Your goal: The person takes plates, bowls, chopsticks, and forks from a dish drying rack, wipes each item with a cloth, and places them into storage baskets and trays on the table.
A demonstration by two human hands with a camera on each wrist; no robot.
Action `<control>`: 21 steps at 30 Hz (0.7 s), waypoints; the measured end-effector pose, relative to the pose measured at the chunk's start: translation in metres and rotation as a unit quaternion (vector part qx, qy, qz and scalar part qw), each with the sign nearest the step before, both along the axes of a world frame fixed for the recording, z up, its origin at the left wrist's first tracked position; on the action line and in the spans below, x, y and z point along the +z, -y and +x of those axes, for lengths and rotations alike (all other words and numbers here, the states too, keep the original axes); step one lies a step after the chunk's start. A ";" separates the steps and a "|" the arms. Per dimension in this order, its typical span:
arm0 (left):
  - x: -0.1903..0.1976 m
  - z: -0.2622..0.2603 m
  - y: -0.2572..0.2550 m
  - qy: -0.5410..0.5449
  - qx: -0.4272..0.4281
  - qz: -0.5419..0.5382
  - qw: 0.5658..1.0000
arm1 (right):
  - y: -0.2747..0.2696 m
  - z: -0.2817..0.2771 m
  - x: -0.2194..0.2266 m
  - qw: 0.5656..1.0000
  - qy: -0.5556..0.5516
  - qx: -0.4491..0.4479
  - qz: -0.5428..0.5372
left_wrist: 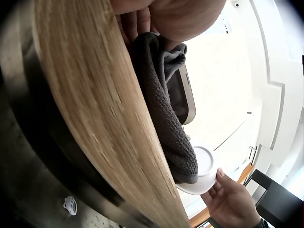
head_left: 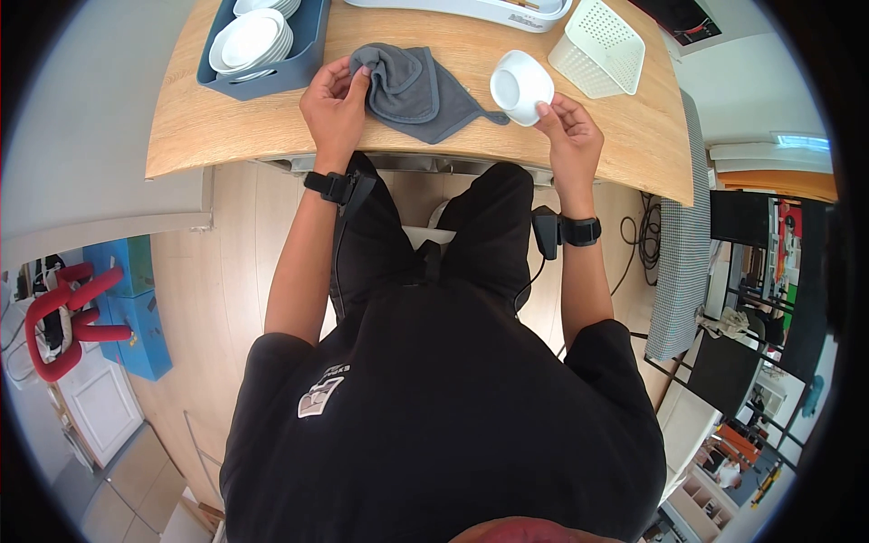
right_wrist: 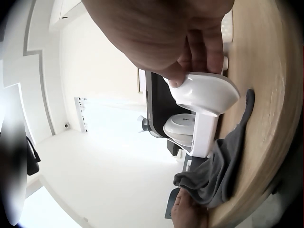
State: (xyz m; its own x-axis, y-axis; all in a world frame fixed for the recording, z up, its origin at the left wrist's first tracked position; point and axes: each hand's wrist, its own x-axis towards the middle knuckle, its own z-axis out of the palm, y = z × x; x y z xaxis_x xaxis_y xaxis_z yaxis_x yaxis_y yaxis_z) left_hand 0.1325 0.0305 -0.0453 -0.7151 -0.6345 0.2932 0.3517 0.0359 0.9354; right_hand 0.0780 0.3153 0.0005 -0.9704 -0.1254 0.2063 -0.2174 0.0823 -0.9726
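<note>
A grey cloth [head_left: 425, 100] lies partly folded on the wooden table. My left hand [head_left: 333, 113] pinches its left edge between thumb and fingers, and in the left wrist view the cloth [left_wrist: 164, 114] hangs in a thick fold from those fingers. To the right, my right hand [head_left: 574, 136] holds a small white bowl [head_left: 518, 87] by its rim, thumb on one side and fingers on the other. The right wrist view shows this bowl [right_wrist: 204, 92] tilted on its side. A narrow tail of the cloth reaches toward the bowl.
Left of the cloth, a blue-grey bin [head_left: 272, 87] holds stacked white dishes [head_left: 251, 39]. A white perforated basket [head_left: 597, 50] stands at the right, and a long white tray [head_left: 453, 9] runs along the far side. The table's near edge [head_left: 253, 163] passes just below my hands.
</note>
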 end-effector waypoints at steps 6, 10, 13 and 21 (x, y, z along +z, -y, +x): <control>0.001 0.000 0.000 0.002 -0.005 0.003 1.000 | -0.012 -0.007 -0.005 0.995 0.075 -0.021 -0.067; 0.001 0.000 0.000 0.000 -0.007 0.005 1.000 | -0.014 -0.008 -0.008 0.993 0.089 -0.025 -0.080; 0.002 0.000 -0.002 0.002 -0.005 0.011 1.000 | -0.017 -0.009 -0.011 0.989 0.108 -0.020 -0.096; 0.001 0.000 -0.001 0.005 0.000 0.008 1.000 | -0.031 -0.019 -0.016 0.973 0.186 -0.023 -0.136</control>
